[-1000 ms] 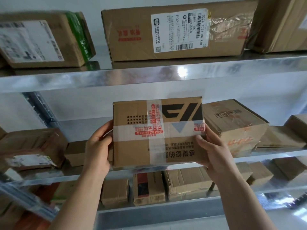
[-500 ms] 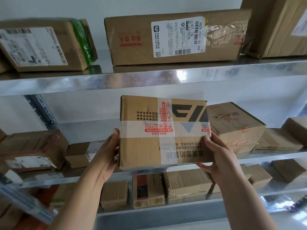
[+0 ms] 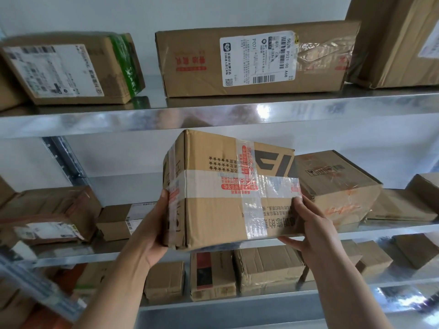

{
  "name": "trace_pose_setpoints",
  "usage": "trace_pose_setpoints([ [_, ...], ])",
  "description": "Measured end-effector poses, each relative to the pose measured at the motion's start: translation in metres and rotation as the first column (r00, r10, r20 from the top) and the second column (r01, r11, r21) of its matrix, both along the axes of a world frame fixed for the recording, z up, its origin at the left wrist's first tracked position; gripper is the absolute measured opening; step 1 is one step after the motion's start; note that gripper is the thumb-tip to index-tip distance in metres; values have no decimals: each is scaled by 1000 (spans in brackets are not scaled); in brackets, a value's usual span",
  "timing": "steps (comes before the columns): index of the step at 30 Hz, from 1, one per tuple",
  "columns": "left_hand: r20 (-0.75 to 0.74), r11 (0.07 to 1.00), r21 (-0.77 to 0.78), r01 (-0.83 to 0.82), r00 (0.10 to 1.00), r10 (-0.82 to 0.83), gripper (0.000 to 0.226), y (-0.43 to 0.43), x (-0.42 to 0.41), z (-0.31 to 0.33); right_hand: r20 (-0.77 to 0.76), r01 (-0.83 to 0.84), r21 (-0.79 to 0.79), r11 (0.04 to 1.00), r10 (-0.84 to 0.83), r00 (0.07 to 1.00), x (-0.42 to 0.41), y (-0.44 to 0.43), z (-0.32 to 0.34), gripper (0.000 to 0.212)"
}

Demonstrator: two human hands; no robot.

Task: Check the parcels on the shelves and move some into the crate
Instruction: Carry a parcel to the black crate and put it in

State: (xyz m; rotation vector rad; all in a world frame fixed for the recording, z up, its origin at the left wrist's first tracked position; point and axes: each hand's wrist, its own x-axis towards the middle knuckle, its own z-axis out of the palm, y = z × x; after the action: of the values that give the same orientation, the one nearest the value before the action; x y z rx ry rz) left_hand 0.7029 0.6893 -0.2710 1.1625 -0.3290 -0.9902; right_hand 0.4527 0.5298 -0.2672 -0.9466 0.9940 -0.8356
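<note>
A brown cardboard parcel point(image 3: 228, 186), crossed by clear tape with red print and bearing a black logo, is held tilted before the middle metal shelf point(image 3: 392, 227), left hand point(image 3: 152, 231) and right hand point(image 3: 308, 231) gripping its opposite ends.

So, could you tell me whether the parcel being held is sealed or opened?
Sealed on the faces shown: tape crosses the held parcel unbroken, flaps flat. Hidden faces: cannot tell.
</note>
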Motion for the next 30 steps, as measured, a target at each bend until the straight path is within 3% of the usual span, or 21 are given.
trace_pose_setpoints([
  [3, -32, 1000, 7, -9, 999, 9, 68, 1, -4, -2, -48, 19, -15, 1000, -19, 999, 6, -2, -3, 31],
  [8, -8, 999, 20, -36, 999, 36, 71, 2, -5, -6, -162, -11, -80, 997, -2, 987, 20, 0, -5, 17],
  [9, 0, 999, 31, -39, 999, 39, 70, 3, -5, -6, -205, -15, -110, 994, -8, 979, 21, 0, -9, 28],
  [12, 26, 998, 45, -49, 999, 48, 68, 4, -5, -6, -317, -23, -154, 988, -27, 948, 26, -16, -36, 88],
  [15, 52, 996, 45, -72, 996, 70, 63, 3, -5, -7, -459, -117, -241, 963, -7, 888, 35, 5, -9, 80],
  [19, 107, 993, 54, -101, 990, 95, 54, -2, -13, -4, -386, -214, -434, 875, 34, 922, 49, 25, -5, 54],
  [23, 184, 988, 60, -142, 974, 129, 50, -5, -21, 3, -255, -280, -397, 874, 188, 948, 69, 48, -9, 106],
  [26, 258, 987, 30, -157, 955, 144, 52, -5, -24, 8, -83, -274, -381, 883, 263, 961, 72, 58, -11, 114],
  [30, 327, 981, 10, -193, 928, 179, 52, -6, -29, 14, -10, -277, -442, 854, 304, 953, 70, 67, -1, 121],
])
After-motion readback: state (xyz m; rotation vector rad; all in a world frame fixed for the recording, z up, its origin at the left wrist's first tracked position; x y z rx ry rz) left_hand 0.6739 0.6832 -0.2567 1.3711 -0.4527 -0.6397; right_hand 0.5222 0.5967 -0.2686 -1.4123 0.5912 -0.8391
